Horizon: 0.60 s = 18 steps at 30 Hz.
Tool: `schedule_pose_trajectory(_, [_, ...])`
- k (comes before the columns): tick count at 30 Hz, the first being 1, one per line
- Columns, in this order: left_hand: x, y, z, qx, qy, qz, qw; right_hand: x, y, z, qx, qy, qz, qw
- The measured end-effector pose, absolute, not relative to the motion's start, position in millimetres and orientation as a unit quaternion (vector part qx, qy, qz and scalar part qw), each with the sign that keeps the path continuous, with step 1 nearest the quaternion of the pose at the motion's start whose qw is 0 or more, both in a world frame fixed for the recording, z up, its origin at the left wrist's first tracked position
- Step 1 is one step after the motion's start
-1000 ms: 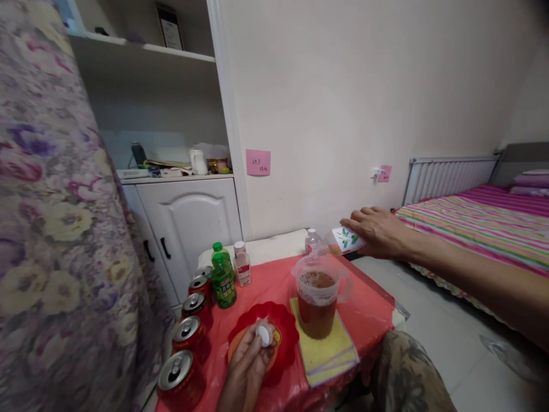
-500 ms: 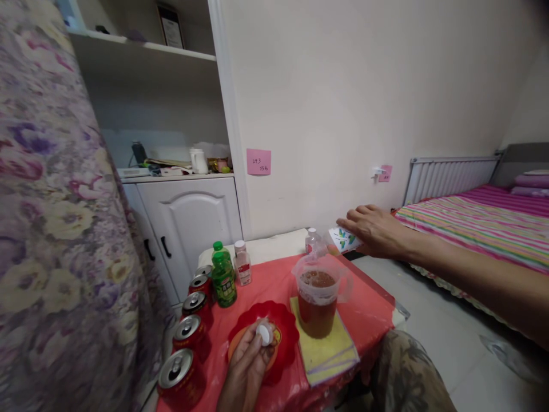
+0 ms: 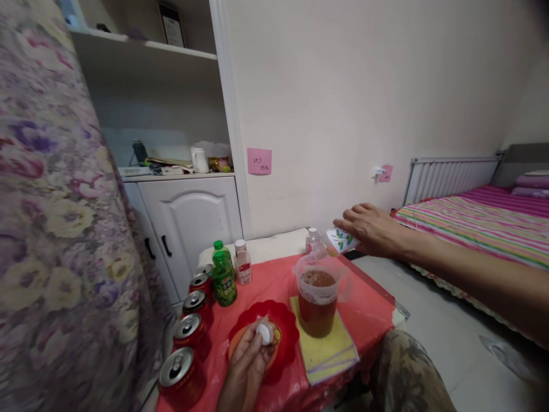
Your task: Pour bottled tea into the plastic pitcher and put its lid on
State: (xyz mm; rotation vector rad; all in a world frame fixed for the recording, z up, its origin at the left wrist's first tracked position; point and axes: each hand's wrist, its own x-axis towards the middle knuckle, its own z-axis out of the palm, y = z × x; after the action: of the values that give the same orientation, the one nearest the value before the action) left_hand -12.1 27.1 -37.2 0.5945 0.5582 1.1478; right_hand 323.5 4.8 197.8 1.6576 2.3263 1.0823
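Note:
My left hand (image 3: 251, 357) pinches a small white bottle cap (image 3: 265, 333) over a red scalloped bowl (image 3: 287, 329). My right hand (image 3: 364, 226) reaches in from the right, closed around a tilted bottle (image 3: 341, 240) with a white, blue-and-green printed wrap. The bottle's clear left end points toward the rim of a clear plastic jug (image 3: 317, 315); whether liquid runs from it I cannot tell. Brown, frothy liquid stands in the jug, which rests on a folded yellow cloth (image 3: 326, 363). Behind the jug is a clear bottle (image 3: 311, 237) with a white cap.
Several red drink cans (image 3: 182, 377) line the table's left edge. Beside them stand two green bottles (image 3: 224, 283) and a clear white-capped bottle (image 3: 243, 263). A red cover (image 3: 364, 292) lies over the table. A bed (image 3: 480, 223) is at the right, a floral curtain (image 3: 51, 200) at the left.
My right hand and the tilted bottle have shifted slightly left. My left hand with the cap stays in place.

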Motion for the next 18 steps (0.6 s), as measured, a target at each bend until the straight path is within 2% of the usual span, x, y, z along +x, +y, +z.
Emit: schedule_pose_trajectory(18, [-10.6, 26.5, -36.6, 0.283, 0.267, 0.520, 0.761, 314.7, 16.7, 200.5, 0.488, 0.772, 0.401, 0.072])
